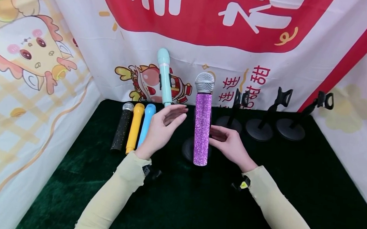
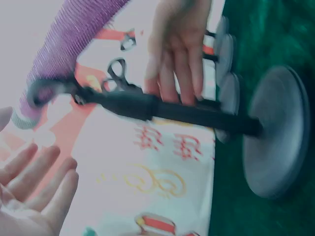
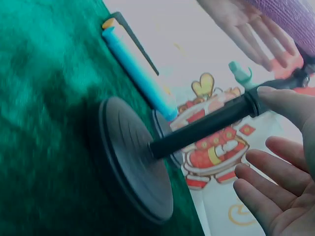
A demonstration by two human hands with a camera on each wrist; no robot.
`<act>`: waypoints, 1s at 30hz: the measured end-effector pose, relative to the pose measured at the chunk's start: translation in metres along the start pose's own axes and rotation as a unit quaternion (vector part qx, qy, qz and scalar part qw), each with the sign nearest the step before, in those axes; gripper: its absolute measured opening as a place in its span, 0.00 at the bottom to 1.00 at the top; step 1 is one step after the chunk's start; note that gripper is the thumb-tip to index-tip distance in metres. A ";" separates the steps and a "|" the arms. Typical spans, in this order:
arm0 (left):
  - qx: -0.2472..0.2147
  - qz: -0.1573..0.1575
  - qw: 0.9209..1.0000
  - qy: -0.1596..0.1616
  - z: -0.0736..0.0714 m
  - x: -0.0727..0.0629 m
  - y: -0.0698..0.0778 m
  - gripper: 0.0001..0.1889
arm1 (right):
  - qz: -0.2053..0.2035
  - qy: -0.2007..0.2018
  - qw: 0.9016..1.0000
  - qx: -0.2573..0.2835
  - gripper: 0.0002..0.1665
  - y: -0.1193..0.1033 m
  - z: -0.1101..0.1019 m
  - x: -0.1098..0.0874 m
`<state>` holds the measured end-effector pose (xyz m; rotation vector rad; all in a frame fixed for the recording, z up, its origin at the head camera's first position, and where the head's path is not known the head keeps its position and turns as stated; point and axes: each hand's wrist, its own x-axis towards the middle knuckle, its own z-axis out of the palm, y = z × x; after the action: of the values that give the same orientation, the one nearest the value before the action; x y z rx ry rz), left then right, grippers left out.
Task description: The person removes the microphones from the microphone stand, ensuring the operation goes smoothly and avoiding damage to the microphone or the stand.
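Observation:
A purple glittery microphone (image 1: 202, 129) with a silver mesh head sits in the clip of a black desk stand (image 2: 182, 114). The stand's round base (image 3: 133, 160) rests on the green cloth. To the left of the microphone is my left hand (image 1: 162, 127), fingers extended and apart from it in the left wrist view. On the other side, my right hand (image 1: 228, 143) is close beside the stand. Its thumb (image 3: 283, 101) appears to touch the pole near the collar, while its other fingers spread loosely without curling round it.
Black, yellow (image 1: 135, 127) and blue microphones lie side by side at the left. Behind my left hand, a mint microphone (image 1: 165, 76) is held up in a stand. Three black stands with bare clips, one with its base here (image 1: 259, 129), line the back right near the printed backdrop.

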<state>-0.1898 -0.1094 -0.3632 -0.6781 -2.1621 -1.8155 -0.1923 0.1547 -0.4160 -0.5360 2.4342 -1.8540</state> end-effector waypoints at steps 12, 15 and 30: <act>-0.020 -0.036 0.999 -0.019 0.026 0.014 0.026 0.28 | -0.085 0.019 0.996 0.034 0.15 -0.013 0.027 0.009; -0.013 -0.047 0.999 -0.015 0.032 0.016 0.027 0.30 | -0.094 0.038 0.995 0.025 0.13 -0.015 0.031 0.011; -0.041 -0.045 0.998 0.015 0.040 0.023 0.028 0.26 | -0.108 0.058 0.992 -0.019 0.08 -0.050 0.034 0.004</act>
<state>-0.1916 -0.0626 -0.3366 -0.5757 -2.1417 -1.9573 -0.1759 0.1102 -0.3776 -0.7419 2.5825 -1.9713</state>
